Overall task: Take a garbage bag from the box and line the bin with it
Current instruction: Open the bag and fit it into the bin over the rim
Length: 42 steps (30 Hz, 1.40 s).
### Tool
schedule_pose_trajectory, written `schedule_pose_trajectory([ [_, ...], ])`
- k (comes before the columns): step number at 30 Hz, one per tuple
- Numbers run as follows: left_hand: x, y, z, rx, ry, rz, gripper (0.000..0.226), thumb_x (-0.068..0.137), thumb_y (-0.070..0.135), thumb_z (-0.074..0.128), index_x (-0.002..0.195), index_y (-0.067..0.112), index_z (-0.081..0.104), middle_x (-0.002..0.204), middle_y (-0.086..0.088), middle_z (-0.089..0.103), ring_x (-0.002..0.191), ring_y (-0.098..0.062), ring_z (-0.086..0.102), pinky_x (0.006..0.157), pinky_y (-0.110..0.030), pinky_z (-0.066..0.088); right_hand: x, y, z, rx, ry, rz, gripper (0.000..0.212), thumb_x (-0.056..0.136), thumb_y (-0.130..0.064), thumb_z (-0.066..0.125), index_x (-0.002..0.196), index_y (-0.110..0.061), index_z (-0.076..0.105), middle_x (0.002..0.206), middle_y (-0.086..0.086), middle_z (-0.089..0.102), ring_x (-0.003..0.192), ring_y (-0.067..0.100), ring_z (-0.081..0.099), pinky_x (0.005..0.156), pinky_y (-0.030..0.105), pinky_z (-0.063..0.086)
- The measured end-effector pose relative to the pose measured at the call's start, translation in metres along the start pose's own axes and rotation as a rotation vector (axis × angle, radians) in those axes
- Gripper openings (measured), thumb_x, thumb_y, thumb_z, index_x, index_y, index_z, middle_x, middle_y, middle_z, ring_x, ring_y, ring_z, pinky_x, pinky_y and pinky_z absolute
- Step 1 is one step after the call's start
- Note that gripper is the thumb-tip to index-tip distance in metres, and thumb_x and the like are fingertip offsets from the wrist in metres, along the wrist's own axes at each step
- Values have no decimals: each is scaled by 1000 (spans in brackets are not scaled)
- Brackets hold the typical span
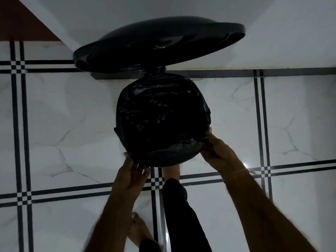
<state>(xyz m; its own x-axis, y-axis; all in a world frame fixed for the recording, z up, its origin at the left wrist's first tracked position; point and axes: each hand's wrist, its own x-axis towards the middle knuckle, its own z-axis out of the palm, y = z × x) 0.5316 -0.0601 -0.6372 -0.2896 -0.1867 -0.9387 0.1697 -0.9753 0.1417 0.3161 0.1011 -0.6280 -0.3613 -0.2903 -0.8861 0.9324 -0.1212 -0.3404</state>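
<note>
Both hands [216, 153] gripping bag [161, 117] on bin

Looks domestic: glossy white marble-look floor tiles [72, 142] with black grid lines, plain white wall [272, 33], lidded pedal bin [161, 50], bare foot [140, 230] on floor.

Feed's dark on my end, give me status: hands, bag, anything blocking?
Left hand and right hand gripping bag at bin's near rim. Bag spread over opening. Lid up. Nothing in the way.

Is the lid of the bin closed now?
No, the lid stands raised above the bin, whose opening is covered by the black bag.
</note>
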Motion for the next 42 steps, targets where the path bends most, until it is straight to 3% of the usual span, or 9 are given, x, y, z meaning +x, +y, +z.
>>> schedule_pose_trajectory([
  [5, -5, -17, -3, -64, -27, -22, 52, 107, 31, 46, 71, 23, 82, 87, 6, 76, 79, -10, 69, 59, -23, 56, 14, 3, 1, -120, 89, 9, 32, 97, -15, 58, 122, 2, 69, 112, 18, 71, 87, 26, 73, 71, 30, 64],
  [9, -6, -25, -10, -142, -64, -93, 34, 100, 20, 50, 86, 16, 81, 95, -2, 75, 75, -13, 69, 58, -22, 56, -1, 17, -1, 37, -45, -2, 49, 104, -31, 42, 84, -15, 84, 82, 3, 78, 57, 10, 68, 44, 18, 50],
  [13, -5, -37, -8, -193, -147, -102, 44, 64, 9, 91, 104, 9, 74, 104, -9, 73, 73, -17, 74, 58, -22, 59, -4, 34, -10, 102, -1, 40, 32, 100, -26, 48, 82, -15, 72, 62, -4, 64, 42, 4, 51, 36, 16, 36],
  [16, -4, -47, -1, -218, -131, -108, 52, 45, 6, 100, 92, 7, 78, 97, -10, 76, 70, -16, 75, 54, -21, 58, -5, 45, -13, 107, 21, 87, 20, 101, -21, 46, 84, -16, 56, 55, -8, 51, 36, 3, 40, 35, 13, 28],
  [19, 7, -48, 10, -174, 73, -88, 8, 92, 5, 68, 99, 5, 68, 96, -7, 67, 70, -12, 70, 53, -15, 55, -1, 48, -2, 55, 160, 75, 18, 97, 0, 48, 86, -8, 60, 58, -1, 64, 41, 6, 54, 40, 15, 46],
  [22, 10, -38, 15, 29, 232, -50, 26, 102, 26, 56, 124, 12, 58, 102, 1, 62, 91, -12, 64, 70, -11, 45, 9, 43, 7, -31, 282, 14, 23, 102, 2, 47, 90, -2, 66, 78, 11, 71, 68, 20, 69, 53, 23, 60],
  [28, -10, -1, 22, -44, 81, 19, 55, 89, 57, 63, 126, 16, 67, 126, -6, 71, 113, -23, 67, 87, -42, 57, -16, 25, 9, 123, 58, -71, 48, 105, -42, 45, 122, -4, 68, 124, 15, 73, 119, 25, 69, 105, 37, 53],
  [33, -10, 24, 29, 157, 54, 172, 20, 99, 37, 58, 108, 21, 68, 95, 8, 80, 114, -18, 66, 91, -35, 53, -8, -5, 22, 72, 96, -10, 44, 107, -34, 42, 103, -7, 77, 109, 11, 77, 102, 23, 73, 89, 34, 59],
  [42, -1, 35, 31, 91, 103, 87, 33, 104, 20, 51, 90, 11, 80, 91, -6, 80, 80, -17, 79, 77, -35, 65, 25, -14, 21, -137, 448, 126, 15, 102, -5, 52, 94, 0, 65, 86, 15, 70, 79, 26, 66, 59, 33, 62],
])
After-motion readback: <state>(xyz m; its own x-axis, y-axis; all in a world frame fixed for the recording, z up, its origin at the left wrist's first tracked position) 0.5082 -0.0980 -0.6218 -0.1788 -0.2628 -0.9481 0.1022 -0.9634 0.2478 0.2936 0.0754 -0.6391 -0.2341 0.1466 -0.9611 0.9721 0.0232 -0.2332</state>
